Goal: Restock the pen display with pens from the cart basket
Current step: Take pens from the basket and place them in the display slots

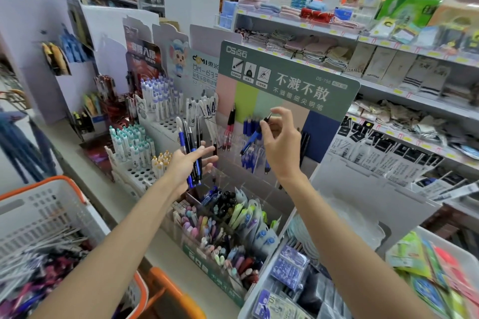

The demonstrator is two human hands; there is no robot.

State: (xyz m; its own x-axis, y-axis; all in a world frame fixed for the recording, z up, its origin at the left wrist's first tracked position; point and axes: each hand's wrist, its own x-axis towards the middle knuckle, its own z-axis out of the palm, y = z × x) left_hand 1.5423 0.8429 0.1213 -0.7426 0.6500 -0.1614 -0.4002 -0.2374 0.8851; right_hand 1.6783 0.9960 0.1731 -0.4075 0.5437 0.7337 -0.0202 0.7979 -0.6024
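Behind the right hand (281, 145), the clear tiers of the pen display (287, 77) are partly hidden, so which slot lies under the blue pen (252, 141) cannot be told. Thumb and forefinger pinch that pen near its dark tip, and it slants down to the left before the racked blue pens (249, 124) at the middle of the display's back board. The left hand (186, 166) holds a bundle of pens (190, 145), blue and black, upright, just off the display's left edge; their number is hard to make out. The cart basket (51, 204), white with an orange rim, is cut off at the lower left, and the loose pens (39, 267) in it are blurred. Red pens (228, 137) hang at the board's left side. A box of pastel pens (199, 264) stands at the display's front edge, between the forearms. White pens (158, 101) crowd the left, and shelves (293, 24) of folded cloths (298, 45) rise behind.
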